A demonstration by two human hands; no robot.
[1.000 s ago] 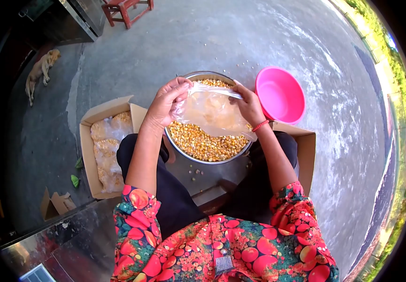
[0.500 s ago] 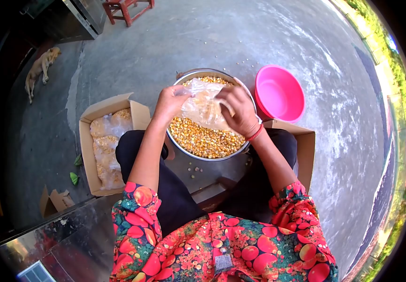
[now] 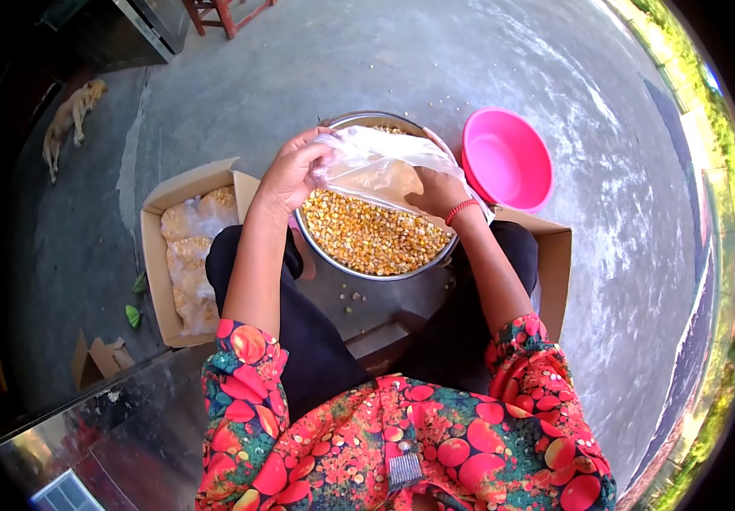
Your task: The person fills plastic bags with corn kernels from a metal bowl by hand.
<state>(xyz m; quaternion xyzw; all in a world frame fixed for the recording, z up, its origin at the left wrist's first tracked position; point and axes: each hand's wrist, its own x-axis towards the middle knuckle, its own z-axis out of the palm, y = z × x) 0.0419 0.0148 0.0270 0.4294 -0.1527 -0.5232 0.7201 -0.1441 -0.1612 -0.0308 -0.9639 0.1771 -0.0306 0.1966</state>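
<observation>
Your left hand [image 3: 292,175] pinches the clear plastic bag [image 3: 376,152] by its rim at 12 o'clock, above the corn kernels [image 3: 367,234], probably so it gapes for your right hand [image 3: 440,194] (looks tucked inside, can't tell its grip).

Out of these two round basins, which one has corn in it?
The metal-rimmed basin beneath the held plastic bag: yellow corn kernels show in it. The pink basin beside it shows none.

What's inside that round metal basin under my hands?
Yellow corn kernels show across the near part of the basin and a few at its far rim. The translucent plastic bag in your left hand, plus your right hand, hides what lies in the middle.
</observation>
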